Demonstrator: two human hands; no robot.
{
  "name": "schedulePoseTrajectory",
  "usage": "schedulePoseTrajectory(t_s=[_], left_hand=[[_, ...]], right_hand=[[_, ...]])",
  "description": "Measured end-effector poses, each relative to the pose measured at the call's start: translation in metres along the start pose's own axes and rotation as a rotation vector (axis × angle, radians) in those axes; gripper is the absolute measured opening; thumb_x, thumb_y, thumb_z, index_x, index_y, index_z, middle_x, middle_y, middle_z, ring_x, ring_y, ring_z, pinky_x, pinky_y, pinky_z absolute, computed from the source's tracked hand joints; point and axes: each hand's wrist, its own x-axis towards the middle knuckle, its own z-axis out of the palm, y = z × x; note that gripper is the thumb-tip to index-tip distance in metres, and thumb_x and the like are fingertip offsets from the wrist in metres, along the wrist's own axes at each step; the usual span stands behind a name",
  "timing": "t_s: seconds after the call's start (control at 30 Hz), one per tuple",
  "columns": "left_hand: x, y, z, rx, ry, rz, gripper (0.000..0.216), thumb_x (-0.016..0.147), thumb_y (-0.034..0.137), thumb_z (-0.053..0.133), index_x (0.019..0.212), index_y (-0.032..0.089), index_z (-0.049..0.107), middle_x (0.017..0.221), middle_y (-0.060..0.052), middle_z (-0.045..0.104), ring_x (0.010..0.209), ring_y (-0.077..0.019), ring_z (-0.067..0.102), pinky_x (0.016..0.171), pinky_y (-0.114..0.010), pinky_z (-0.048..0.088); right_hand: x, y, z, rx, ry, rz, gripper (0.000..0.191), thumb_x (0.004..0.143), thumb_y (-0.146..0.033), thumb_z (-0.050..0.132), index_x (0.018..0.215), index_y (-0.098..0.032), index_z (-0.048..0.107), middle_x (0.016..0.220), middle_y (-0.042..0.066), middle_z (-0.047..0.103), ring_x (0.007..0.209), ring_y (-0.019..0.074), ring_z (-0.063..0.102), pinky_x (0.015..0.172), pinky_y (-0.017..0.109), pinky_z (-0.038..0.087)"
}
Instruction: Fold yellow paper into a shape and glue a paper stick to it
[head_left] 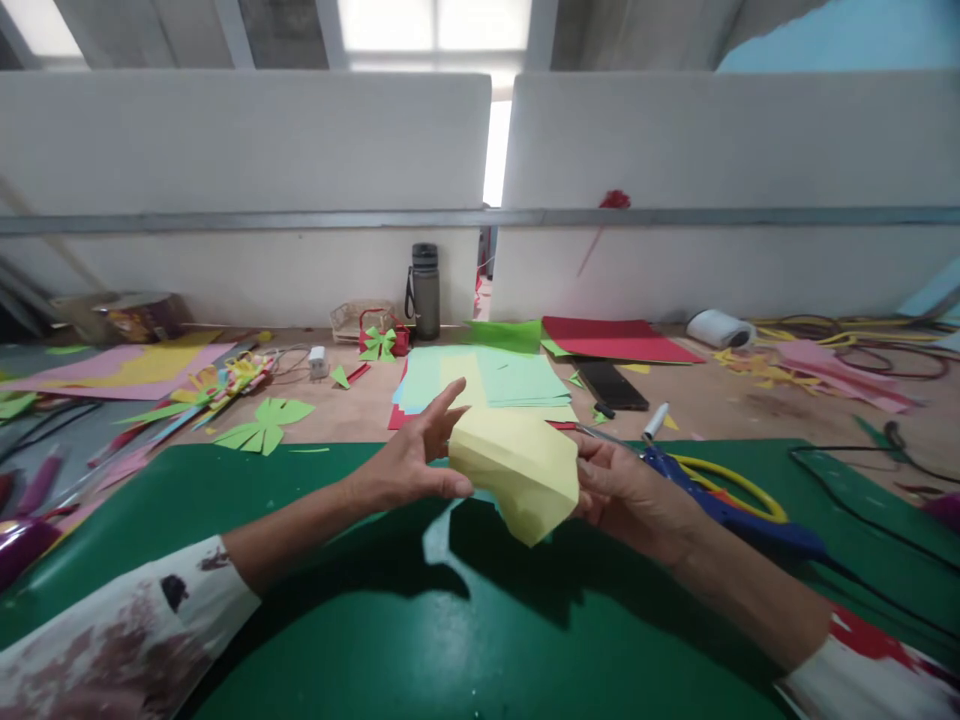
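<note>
A creased piece of pale yellow paper (517, 465) is held up over the green mat (450, 640). My right hand (630, 490) pinches it at its right edge, with some fingertips hidden behind the sheet. At the opposite edge, my left hand (412, 455) has its thumb and fingers spread apart; whether the thumb touches the paper I cannot tell. Beyond both hands lies a stack of light green and yellow sheets (525, 380). Close to my right forearm is a blue corded tool (739, 515) that looks like a glue gun, beside a yellow loop-shaped handle (742, 485).
A dark bottle (426, 290) stands against the white panel. Red paper (619, 340), a phone (609, 384) and a white marker (656, 421) lie behind my right hand. Green leaf cutouts (266, 425) are on the left. A black cable (847, 505) crosses the mat's right side.
</note>
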Motion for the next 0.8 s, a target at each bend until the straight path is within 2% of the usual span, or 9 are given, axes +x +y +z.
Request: schedulePoseTrajectory(t_s=[0.1,0.23,0.4,0.53,0.6,0.67,0.73,0.8], left_hand=[[0.006,0.005,0.009,-0.087,0.072,-0.074,0.097,0.062,0.026,0.079,0.142,0.023,0.024,0.131,-0.013,0.050,0.116,-0.0296,0.050,0.093,-0.040,0.042],[0.006,0.007,0.015,-0.091,0.200,-0.198,0.069,0.063,0.021,0.076,0.127,0.018,0.049,0.120,-0.010,0.060,0.103,-0.0230,0.057,0.088,-0.035,0.044],[0.005,0.005,0.020,-0.129,0.280,-0.242,0.058,0.063,0.021,0.077,0.117,0.018,0.057,0.106,-0.007,0.067,0.088,-0.0170,0.061,0.079,-0.029,0.045],[0.004,0.006,0.026,-0.127,0.248,-0.238,0.048,0.064,0.021,0.076,0.110,0.018,0.061,0.101,-0.005,0.068,0.085,-0.0153,0.061,0.076,-0.026,0.045],[0.005,0.006,0.028,-0.120,0.236,-0.234,0.045,0.065,0.023,0.076,0.107,0.019,0.062,0.099,-0.004,0.068,0.084,-0.0151,0.061,0.075,-0.026,0.045],[0.006,0.006,0.030,-0.125,0.224,-0.229,0.043,0.065,0.023,0.076,0.106,0.019,0.062,0.097,-0.003,0.069,0.083,-0.0149,0.061,0.075,-0.026,0.045],[0.006,0.005,0.032,-0.138,0.209,-0.227,0.044,0.065,0.023,0.076,0.106,0.019,0.062,0.096,-0.003,0.069,0.082,-0.0149,0.061,0.075,-0.026,0.046],[0.007,0.005,0.034,-0.145,0.190,-0.234,0.045,0.064,0.023,0.077,0.107,0.018,0.062,0.095,-0.004,0.069,0.082,-0.0150,0.061,0.074,-0.026,0.045]], right_hand=[[0.003,0.002,0.000,0.015,0.028,0.010,0.048,0.061,-0.030,0.081,0.104,-0.018,0.065,0.081,0.003,0.069,0.055,0.0083,0.057,0.051,0.021,0.045],[0.006,0.005,0.003,0.042,0.083,0.004,0.048,0.062,-0.025,0.080,0.106,-0.017,0.063,0.088,0.005,0.068,0.060,0.0094,0.059,0.052,0.021,0.047],[0.002,0.007,0.007,0.115,0.078,-0.013,0.039,0.069,-0.029,0.074,0.105,-0.019,0.063,0.080,0.002,0.067,0.057,0.0082,0.057,0.049,0.018,0.046],[-0.005,0.007,0.009,0.137,-0.008,0.001,0.042,0.074,-0.045,0.066,0.109,-0.020,0.063,0.079,0.003,0.068,0.055,0.0105,0.057,0.043,0.019,0.044],[-0.008,0.006,0.010,0.137,-0.072,0.003,0.046,0.073,-0.046,0.067,0.110,-0.019,0.063,0.081,0.005,0.069,0.061,0.0134,0.060,0.048,0.022,0.048],[-0.011,0.005,0.012,0.138,-0.119,-0.010,0.044,0.073,-0.040,0.069,0.109,-0.017,0.064,0.084,0.006,0.070,0.069,0.0155,0.063,0.061,0.026,0.051],[-0.014,0.004,0.013,0.138,-0.121,-0.024,0.038,0.074,-0.035,0.069,0.107,-0.015,0.065,0.088,0.007,0.071,0.076,0.0167,0.064,0.072,0.028,0.051],[-0.015,0.003,0.016,0.140,-0.091,-0.036,0.035,0.075,-0.032,0.068,0.104,-0.014,0.067,0.090,0.008,0.071,0.079,0.0175,0.065,0.076,0.028,0.050]])
